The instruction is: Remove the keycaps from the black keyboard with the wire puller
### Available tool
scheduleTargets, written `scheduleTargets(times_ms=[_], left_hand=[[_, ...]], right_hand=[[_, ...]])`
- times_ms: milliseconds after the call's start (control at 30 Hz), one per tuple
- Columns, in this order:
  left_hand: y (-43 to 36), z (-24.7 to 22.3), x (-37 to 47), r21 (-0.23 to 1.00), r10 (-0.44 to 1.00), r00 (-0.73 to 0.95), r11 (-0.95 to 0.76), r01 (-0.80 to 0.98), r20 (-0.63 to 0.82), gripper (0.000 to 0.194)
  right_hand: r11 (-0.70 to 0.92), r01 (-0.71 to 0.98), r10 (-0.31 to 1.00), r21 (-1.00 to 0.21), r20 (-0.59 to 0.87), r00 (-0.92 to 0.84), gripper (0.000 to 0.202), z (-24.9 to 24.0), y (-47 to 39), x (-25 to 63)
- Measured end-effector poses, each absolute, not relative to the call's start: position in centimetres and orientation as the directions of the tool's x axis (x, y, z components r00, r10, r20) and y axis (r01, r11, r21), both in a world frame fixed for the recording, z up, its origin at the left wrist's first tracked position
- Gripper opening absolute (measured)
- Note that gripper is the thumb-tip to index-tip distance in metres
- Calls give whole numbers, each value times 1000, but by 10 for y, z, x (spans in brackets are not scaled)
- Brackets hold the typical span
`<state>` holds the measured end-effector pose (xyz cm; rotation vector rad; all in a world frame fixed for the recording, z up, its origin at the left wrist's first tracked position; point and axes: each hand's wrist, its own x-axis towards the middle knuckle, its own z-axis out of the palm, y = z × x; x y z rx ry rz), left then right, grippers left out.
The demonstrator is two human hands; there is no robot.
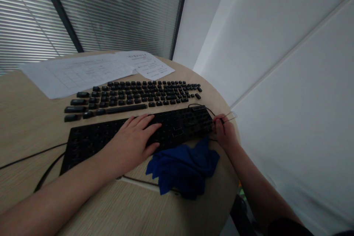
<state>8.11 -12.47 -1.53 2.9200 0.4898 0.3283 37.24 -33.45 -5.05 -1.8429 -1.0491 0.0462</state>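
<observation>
A black keyboard [177, 127] lies across the table, its keycaps off over most of what shows. My left hand [134, 138] rests flat on the middle of it, fingers spread, gripping nothing. At the keyboard's right end my right hand [224, 132] is closed on a wire keycap puller [231, 116], whose thin wire loops stick out to the right. A small dark part shows between those fingers. Behind the keyboard, loose black keycaps [135, 92] are laid out in rows, with a long spacebar [126, 108] at the front. A crumpled blue cloth [184, 166] lies just in front of the keyboard.
Printed papers [91, 70] lie at the back of the round wooden table [118, 210]. Black cables [35, 155] run off to the left. Beneath the cloth, a thin pale strip [141, 183] partly shows. A white wall [290, 92] stands close on the right, window blinds [118, 11] behind.
</observation>
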Motion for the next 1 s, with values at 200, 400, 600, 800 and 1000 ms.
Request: scheduleTargets(times_ms=[200, 400, 600, 800, 1000], left_hand=[[-124, -16, 83, 211, 358, 916, -924, 319, 183, 55], [-124, -10, 83, 189, 356, 922, -926, 326, 154, 58], [-125, -7, 84, 213, 374, 918, -915, 342, 132, 57], [-126, -5, 84, 201, 367, 920, -920, 337, 135, 57], [-128, -5, 84, 195, 382, 915, -915, 354, 130, 58]], right_hand=[[-56, 545, 578, -836, 418, 700, 19, -50, -333, 370], [9, 557, 524, -830, 479, 705, 17, -50, -331, 368], [-11, 553, 518, -833, 468, 716, 17, -52, -329, 369], [17, 537, 478, -843, 479, 737, 15, -54, -329, 366], [14, 547, 495, -837, 481, 724, 21, -51, -327, 365]])
